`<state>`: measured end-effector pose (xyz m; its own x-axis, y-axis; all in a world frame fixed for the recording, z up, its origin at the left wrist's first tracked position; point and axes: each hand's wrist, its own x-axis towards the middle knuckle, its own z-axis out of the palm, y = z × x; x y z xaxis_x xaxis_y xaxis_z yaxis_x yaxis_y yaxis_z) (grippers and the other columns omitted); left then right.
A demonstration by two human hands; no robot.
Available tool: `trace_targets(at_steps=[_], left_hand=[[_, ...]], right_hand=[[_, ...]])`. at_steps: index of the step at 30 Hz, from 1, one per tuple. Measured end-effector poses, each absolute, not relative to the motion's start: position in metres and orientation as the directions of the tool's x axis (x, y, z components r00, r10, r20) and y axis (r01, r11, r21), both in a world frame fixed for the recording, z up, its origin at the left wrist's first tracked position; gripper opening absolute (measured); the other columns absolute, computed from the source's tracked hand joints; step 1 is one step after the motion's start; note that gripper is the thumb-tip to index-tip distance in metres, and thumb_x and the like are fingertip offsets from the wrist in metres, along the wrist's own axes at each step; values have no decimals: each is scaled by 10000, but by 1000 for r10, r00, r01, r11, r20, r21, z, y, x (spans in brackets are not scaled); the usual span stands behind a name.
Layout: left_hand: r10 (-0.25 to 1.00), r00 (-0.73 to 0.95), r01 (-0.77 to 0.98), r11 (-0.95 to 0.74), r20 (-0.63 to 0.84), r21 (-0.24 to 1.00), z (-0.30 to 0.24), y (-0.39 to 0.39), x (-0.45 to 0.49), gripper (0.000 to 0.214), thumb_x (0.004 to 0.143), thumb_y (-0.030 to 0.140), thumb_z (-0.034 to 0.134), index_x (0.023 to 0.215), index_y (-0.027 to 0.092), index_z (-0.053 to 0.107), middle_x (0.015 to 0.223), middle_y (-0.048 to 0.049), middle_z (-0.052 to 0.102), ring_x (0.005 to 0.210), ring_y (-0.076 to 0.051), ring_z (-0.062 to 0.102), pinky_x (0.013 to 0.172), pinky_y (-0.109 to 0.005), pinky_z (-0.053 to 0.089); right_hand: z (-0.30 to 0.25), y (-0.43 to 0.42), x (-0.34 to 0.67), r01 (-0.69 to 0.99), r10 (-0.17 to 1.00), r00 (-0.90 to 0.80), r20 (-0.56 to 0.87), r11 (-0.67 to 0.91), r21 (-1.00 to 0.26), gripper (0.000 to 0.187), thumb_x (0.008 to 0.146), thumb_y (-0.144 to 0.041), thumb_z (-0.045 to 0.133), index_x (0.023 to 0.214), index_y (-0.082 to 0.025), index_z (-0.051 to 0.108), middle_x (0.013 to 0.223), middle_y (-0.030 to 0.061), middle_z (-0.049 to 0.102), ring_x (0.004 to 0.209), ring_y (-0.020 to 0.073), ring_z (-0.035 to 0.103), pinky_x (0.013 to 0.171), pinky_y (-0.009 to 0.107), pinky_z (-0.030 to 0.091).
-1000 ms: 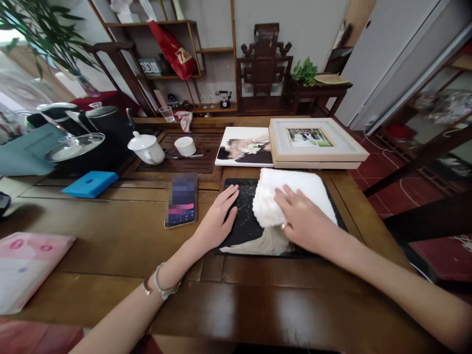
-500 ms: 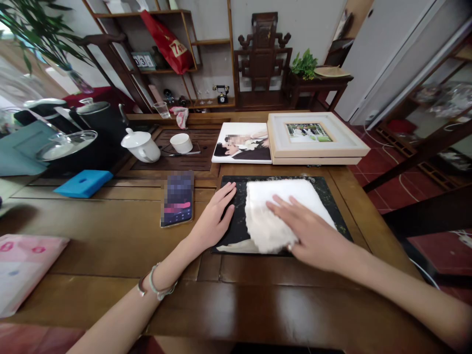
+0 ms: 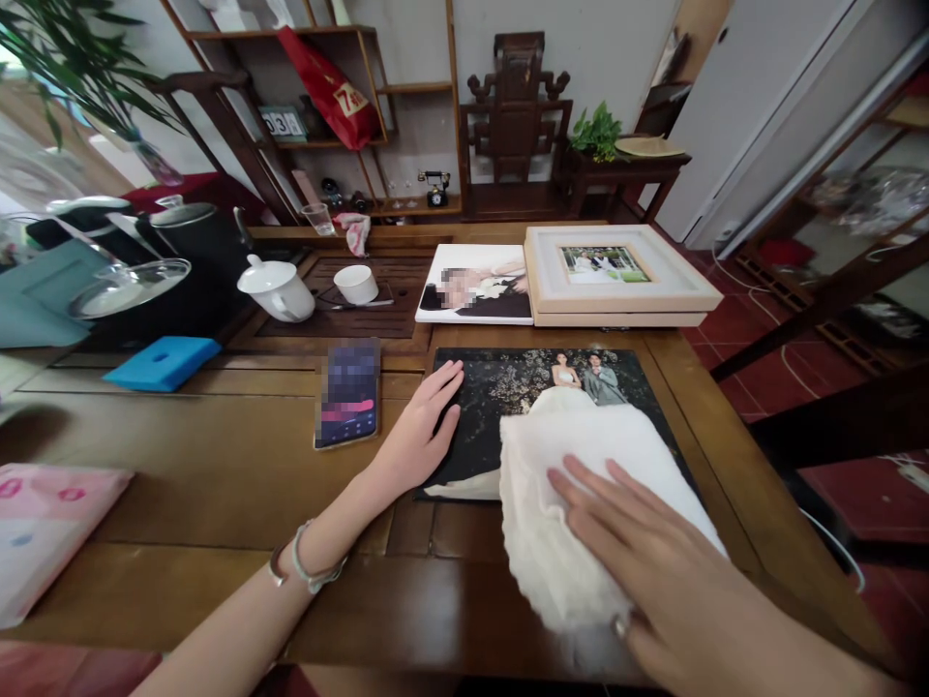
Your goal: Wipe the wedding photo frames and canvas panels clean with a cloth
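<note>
A dark photo print point(image 3: 508, 397) of a couple lies flat on the wooden table point(image 3: 218, 465). My left hand point(image 3: 421, 431) rests flat on its left edge, fingers stretched out. My right hand point(image 3: 653, 571) presses flat on a folded white cloth point(image 3: 566, 503) that covers the print's lower right part and hangs over onto the table's front. The upper part of the print shows uncovered.
A phone point(image 3: 348, 392) lies left of the print. Behind it are another photo canvas point(image 3: 475, 286), a stack of framed pictures point(image 3: 616, 276), a tea tray with a teapot point(image 3: 276, 288) and a cup point(image 3: 355, 284). A blue box point(image 3: 161, 361) and a pink packet point(image 3: 44, 528) lie left.
My right hand has drawn the cloth down the print toward me, uncovering the couple at its top. My left hand has stayed on the print's left edge.
</note>
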<state>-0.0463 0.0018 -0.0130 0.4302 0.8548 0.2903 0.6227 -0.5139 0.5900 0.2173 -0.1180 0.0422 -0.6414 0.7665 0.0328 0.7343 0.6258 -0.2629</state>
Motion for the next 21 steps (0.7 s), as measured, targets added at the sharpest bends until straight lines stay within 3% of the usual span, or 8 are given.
trace_targets(at_steps=[5, 9, 14, 18, 21], left_hand=[[861, 429, 640, -504, 275, 579, -11, 2, -46, 458, 987, 270, 360, 1419, 138, 437, 1519, -134, 393, 1444, -245, 297, 1192, -490, 256], [851, 439, 629, -519, 287, 578, -12, 2, -47, 451, 985, 266, 367, 1420, 167, 437, 1516, -124, 402, 1439, -247, 310, 1185, -507, 263], [848, 437, 624, -526, 300, 578, -12, 2, -47, 452, 985, 275, 369, 1417, 166, 442, 1510, -127, 410, 1436, -247, 315, 1185, -499, 266], [849, 435, 615, -523, 299, 590, -12, 2, -46, 448, 985, 283, 373, 1417, 189, 446, 1513, -115, 409, 1437, -252, 315, 1182, -508, 268], [852, 433, 619, -518, 294, 590, -12, 2, -46, 450, 986, 285, 371, 1415, 175, 449, 1514, -121, 406, 1438, -248, 312, 1186, -494, 266]], right_hand=[[45, -102, 221, 761, 802, -596, 37, 578, -296, 737, 597, -77, 462, 1329, -118, 528, 1449, 117, 478, 1368, 277, 390, 1134, 502, 328], [38, -29, 235, 808, 860, -507, 65, 500, -310, 722, 717, -137, 475, 1434, -90, 401, 1494, 162, 399, 1391, 310, 339, 1126, 557, 306], [32, 24, 251, 842, 892, -443, 87, 448, -299, 636, 787, -196, 474, 1411, -79, 433, 1467, 174, 441, 1361, 341, 386, 1122, 562, 304], [33, -16, 251, 832, 870, -478, 121, 493, -256, 670, 733, -141, 469, 1396, -52, 435, 1460, 189, 444, 1381, 319, 358, 1148, 560, 254], [40, -78, 245, 806, 835, -539, 112, 549, -222, 779, 642, -65, 440, 1420, -98, 405, 1466, 129, 454, 1402, 287, 320, 1130, 550, 317]])
